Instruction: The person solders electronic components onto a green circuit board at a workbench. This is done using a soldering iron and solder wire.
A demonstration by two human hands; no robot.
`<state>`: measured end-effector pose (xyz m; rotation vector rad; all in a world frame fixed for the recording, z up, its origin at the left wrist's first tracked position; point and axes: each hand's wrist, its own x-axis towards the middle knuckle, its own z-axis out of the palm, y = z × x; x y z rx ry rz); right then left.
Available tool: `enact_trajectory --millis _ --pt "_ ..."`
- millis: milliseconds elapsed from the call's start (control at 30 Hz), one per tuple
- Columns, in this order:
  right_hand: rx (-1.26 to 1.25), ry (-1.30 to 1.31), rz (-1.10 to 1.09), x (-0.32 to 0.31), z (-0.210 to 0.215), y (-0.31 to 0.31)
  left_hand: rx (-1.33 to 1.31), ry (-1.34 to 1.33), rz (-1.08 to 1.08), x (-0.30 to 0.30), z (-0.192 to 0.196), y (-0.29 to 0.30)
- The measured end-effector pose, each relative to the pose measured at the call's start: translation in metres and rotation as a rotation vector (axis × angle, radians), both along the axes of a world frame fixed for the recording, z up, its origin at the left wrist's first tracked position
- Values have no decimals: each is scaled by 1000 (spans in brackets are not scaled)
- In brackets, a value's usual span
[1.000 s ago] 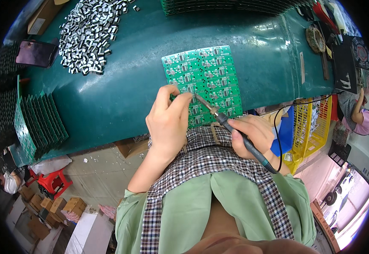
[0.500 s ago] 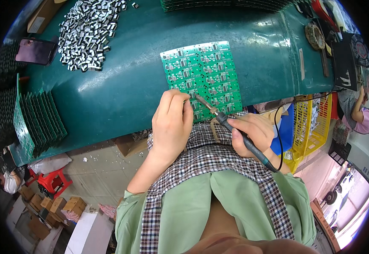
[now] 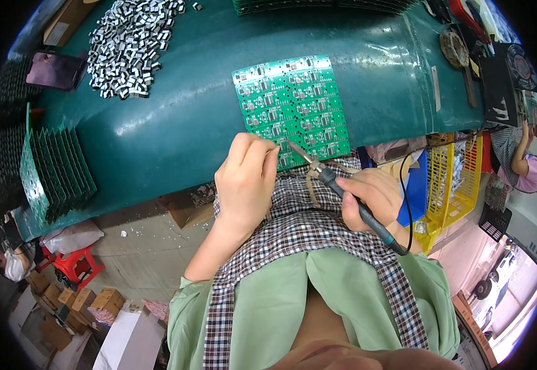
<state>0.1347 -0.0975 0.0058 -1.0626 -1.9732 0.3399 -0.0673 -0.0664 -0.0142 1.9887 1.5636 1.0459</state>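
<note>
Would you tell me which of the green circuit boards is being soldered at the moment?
The flat panel under the soldering iron, not the upright stack at the table's left.

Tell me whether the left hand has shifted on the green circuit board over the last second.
Barely, if at all. The left hand stays curled at the near-left edge of the green circuit board, just left of the soldering iron tip, with no clear direction of travel.

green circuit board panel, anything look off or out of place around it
Nothing stands out. The green circuit board panel lies flat on the green table, the left hand at its near edge, the right hand holding the soldering iron.
</note>
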Motion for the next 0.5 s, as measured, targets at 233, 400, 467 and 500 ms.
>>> enact_trajectory --millis 233,400,467,500 --pt "21 26 -20 1 -7 -6 -63 -50 -9 0 -3 -11" --pt "29 11 -23 -2 -7 -5 -2 -23 -12 3 -8 -10" --pt "23 25 -17 -3 -8 -5 -24 -10 0 3 -7 -11" --pt "25 25 -16 -4 -8 -6 -22 -9 1 3 -7 -11"
